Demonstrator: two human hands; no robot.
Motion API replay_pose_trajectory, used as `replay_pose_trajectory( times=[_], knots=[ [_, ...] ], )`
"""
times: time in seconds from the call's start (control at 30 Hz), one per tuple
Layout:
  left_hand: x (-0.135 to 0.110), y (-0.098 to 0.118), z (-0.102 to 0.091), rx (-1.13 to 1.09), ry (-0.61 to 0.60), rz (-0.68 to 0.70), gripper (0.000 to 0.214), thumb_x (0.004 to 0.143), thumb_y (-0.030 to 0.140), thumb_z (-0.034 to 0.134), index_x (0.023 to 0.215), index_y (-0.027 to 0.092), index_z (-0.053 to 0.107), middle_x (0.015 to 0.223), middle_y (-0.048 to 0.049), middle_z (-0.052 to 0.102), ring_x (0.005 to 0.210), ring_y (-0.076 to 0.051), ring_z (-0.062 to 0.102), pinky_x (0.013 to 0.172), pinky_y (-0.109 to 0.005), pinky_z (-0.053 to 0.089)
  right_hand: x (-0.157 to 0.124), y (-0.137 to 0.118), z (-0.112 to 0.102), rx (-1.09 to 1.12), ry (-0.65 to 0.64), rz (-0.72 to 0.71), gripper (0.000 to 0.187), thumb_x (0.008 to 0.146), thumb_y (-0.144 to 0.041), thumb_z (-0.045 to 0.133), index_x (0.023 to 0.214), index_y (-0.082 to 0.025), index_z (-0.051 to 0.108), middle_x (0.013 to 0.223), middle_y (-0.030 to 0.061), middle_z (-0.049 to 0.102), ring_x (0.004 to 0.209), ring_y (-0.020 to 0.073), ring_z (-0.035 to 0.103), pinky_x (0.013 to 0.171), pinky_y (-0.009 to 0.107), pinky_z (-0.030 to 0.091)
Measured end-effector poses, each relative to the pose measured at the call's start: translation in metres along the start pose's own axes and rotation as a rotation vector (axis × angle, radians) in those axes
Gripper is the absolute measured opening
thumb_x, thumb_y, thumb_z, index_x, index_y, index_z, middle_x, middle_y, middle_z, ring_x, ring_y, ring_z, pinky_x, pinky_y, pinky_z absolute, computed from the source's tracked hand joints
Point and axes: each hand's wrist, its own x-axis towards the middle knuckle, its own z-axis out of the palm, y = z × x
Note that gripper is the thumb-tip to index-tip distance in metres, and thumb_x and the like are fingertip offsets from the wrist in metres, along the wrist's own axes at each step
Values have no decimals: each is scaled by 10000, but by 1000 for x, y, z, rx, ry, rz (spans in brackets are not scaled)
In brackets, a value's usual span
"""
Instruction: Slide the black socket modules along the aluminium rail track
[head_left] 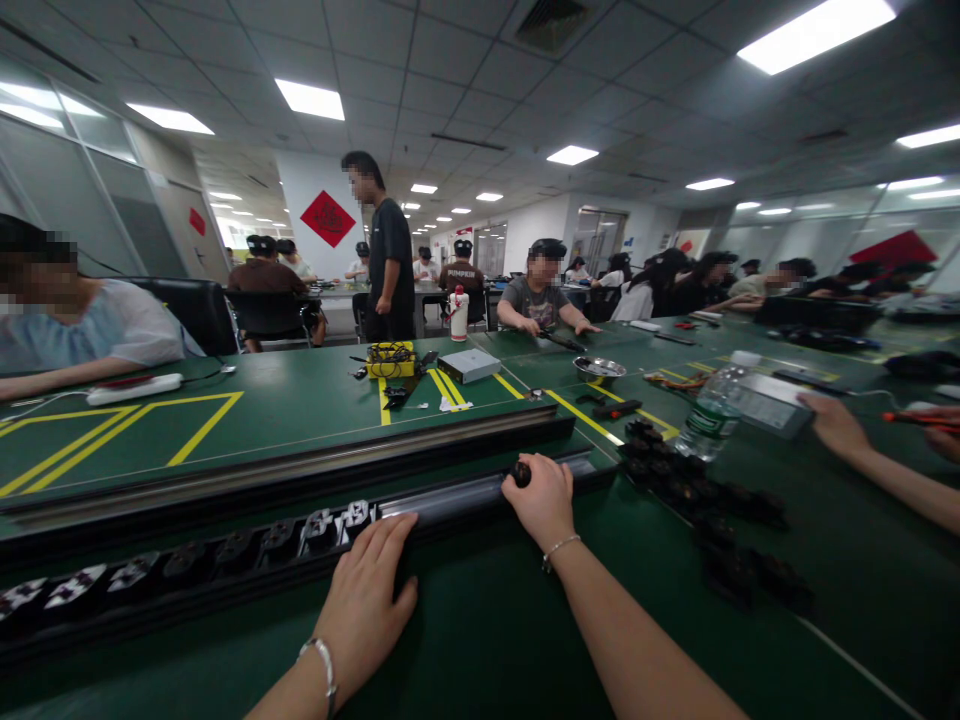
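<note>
A long black channel (450, 505) lies across the green table in front of me. Its left stretch holds a row of black parts with shiny tops (319, 525). My left hand (373, 580) rests on the channel's near edge beside the last of these parts, fingers stretched out and gripping nothing. Farther right, my right hand (541, 497) is closed on a small black part (521, 474) over the channel's right end; the fingers hide most of it. Several loose black parts (660, 465) lie in a pile to the right of that hand.
A second long channel (300, 455) lies parallel behind the first. A clear water bottle (712, 410) stands beyond the pile, close to a co-worker's hand (836, 425). Farther back are a metal bowl (598, 369), a grey box (469, 365) and a yellow box (391, 359) with cables.
</note>
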Motion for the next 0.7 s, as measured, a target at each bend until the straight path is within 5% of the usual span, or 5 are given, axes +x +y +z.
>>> replay_pose_trajectory(
  times=[0.7],
  knots=[
    [0,1,-2,-2,5,1,547,733,196,447,1274,237,382,1265,-27,486,1205,-204,371,989,-391,338,1,2,2,3,27,3,254,671,-270,494,887,-177,589,966,63,633,1038,212,495,989,388,175]
  ],
)
